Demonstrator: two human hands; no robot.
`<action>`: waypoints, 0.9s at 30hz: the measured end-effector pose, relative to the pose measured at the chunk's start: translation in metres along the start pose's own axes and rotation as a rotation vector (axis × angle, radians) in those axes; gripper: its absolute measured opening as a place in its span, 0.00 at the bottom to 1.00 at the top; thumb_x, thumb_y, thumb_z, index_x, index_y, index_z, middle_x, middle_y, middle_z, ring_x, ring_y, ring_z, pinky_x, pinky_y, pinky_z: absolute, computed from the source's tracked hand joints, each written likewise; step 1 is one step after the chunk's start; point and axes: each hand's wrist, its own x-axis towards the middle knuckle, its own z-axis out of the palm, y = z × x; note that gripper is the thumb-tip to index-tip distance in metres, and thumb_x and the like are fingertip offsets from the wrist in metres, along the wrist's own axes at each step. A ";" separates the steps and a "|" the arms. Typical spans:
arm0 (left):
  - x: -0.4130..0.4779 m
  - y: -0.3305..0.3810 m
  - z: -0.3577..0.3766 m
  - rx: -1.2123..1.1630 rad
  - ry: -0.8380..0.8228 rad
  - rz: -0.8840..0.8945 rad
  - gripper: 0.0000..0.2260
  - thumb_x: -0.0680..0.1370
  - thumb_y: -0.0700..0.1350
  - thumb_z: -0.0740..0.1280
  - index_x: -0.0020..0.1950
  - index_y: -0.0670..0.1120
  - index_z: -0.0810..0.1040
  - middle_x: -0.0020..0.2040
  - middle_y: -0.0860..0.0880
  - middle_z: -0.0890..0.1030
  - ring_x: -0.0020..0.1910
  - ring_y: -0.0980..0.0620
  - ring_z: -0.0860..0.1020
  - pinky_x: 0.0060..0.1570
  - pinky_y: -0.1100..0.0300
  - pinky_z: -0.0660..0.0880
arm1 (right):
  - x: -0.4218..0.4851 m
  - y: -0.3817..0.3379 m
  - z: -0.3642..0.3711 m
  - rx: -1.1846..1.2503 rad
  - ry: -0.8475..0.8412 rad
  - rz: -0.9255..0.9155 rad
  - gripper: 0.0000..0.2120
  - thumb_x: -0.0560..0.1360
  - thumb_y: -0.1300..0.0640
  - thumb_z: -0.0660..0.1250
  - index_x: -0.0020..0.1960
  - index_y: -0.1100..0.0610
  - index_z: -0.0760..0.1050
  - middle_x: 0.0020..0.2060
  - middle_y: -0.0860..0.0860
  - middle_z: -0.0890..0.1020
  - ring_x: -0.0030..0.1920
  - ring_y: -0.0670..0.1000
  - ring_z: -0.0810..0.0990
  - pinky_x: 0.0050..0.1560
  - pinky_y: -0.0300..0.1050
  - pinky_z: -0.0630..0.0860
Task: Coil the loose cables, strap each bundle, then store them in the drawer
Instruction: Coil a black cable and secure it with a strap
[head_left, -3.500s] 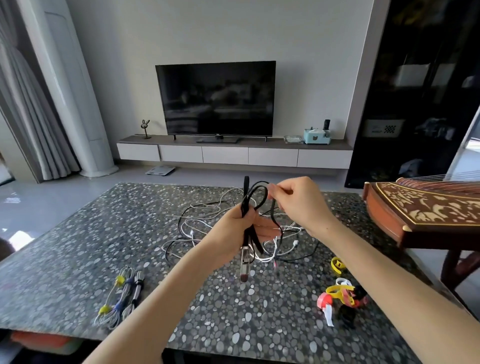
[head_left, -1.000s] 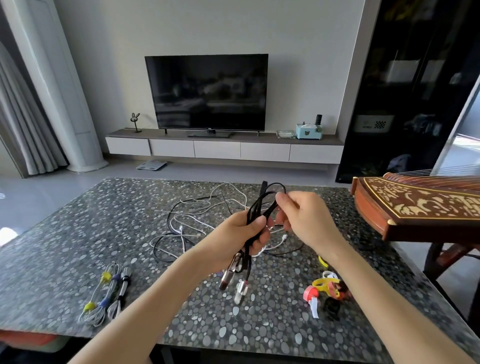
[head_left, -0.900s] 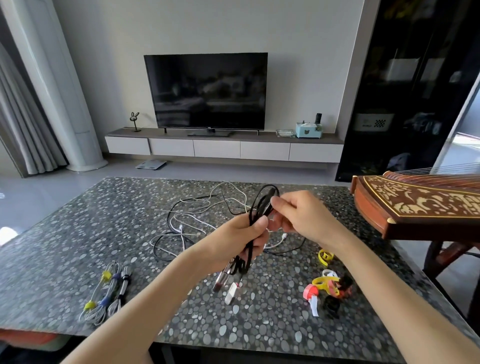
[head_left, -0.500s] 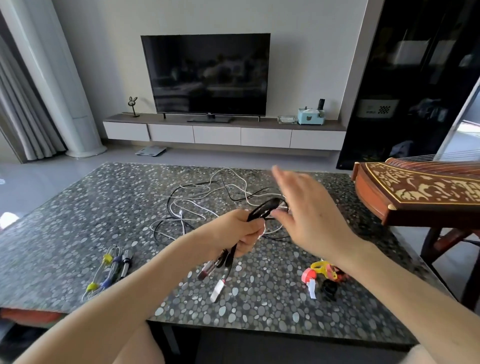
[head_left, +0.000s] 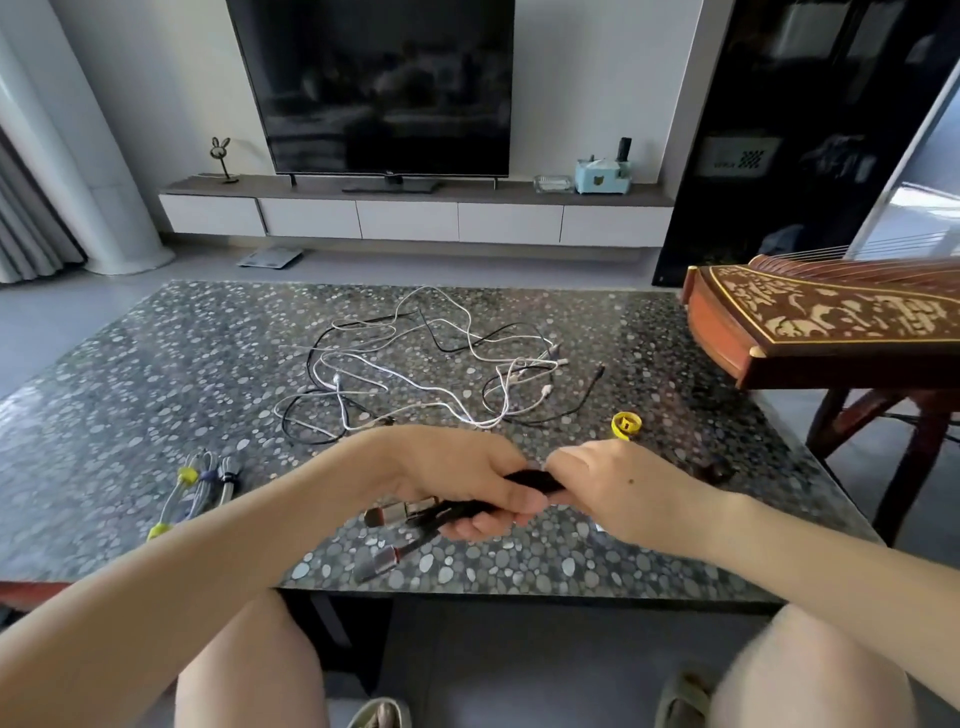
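My left hand (head_left: 462, 483) grips a coiled black cable (head_left: 535, 475) just above the table's front edge. Its metal plugs (head_left: 400, 512) stick out to the left. My right hand (head_left: 613, 493) meets it from the right, with curled fingers closing on the coil's right end; the fingertips are hidden. Loose white and black cables (head_left: 415, 374) lie tangled mid-table. A strapped bundle of grey cables (head_left: 208, 483) lies at the front left. A yellow strap (head_left: 625, 425) lies right of the tangle, and my right hand covers most of the other straps.
The pebble-patterned table (head_left: 156, 389) ends just below my hands, above my knees. A carved wooden zither (head_left: 831, 317) on a stand overhangs the right edge. A low white drawer cabinet (head_left: 410, 221) runs under the TV at the far wall. A dark strap (head_left: 714, 470) lies by my right wrist.
My right hand let go of the coil's loop, opened and swung right, then came back curled onto the coil's end. Both hands dropped toward the front edge, and the view tilted down.
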 end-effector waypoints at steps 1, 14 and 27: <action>0.001 -0.001 0.001 0.034 -0.001 0.000 0.11 0.82 0.44 0.58 0.42 0.42 0.69 0.25 0.53 0.70 0.22 0.57 0.69 0.22 0.66 0.67 | -0.005 -0.001 0.003 0.069 -0.040 0.043 0.08 0.76 0.59 0.62 0.39 0.61 0.72 0.29 0.55 0.77 0.27 0.57 0.76 0.26 0.45 0.67; 0.025 -0.025 0.032 0.782 0.432 0.021 0.06 0.81 0.48 0.58 0.49 0.48 0.72 0.38 0.52 0.76 0.35 0.54 0.71 0.33 0.67 0.65 | -0.028 -0.020 0.022 1.007 -0.166 0.560 0.17 0.79 0.47 0.59 0.33 0.51 0.68 0.25 0.42 0.66 0.27 0.41 0.63 0.30 0.35 0.60; 0.077 -0.042 0.035 -0.448 0.227 0.006 0.08 0.72 0.34 0.55 0.37 0.44 0.68 0.25 0.52 0.66 0.22 0.57 0.62 0.25 0.66 0.60 | -0.037 -0.018 0.052 -0.122 0.146 0.305 0.14 0.58 0.65 0.79 0.32 0.56 0.73 0.22 0.49 0.72 0.21 0.50 0.71 0.20 0.39 0.62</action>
